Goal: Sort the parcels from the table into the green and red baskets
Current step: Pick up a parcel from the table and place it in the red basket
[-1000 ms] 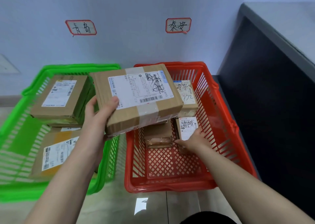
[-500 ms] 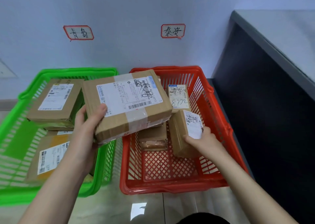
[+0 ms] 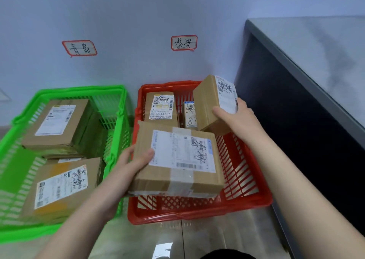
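flat parcel (image 3: pixel 177 160), small parcel (image 3: pixel 207 104) over red basket (image 3: pixel 197 217)

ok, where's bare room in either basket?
Red basket: bare mesh along front and right; middle hidden under the large parcel in the left hand. Two rear parcels crowd the back. Green basket: only the rear right corner beside the rear stack; the front parcel fills the rest.

The left hand's (image 3: pixel 130 164) fingers vanish beneath the wide flat brown cardboard parcel (image 3: pixel 154 177) it grips, which hides the red plastic basket's (image 3: pixel 197 217) floor below; its white label's (image 3: pixel 177 150) print blurs.
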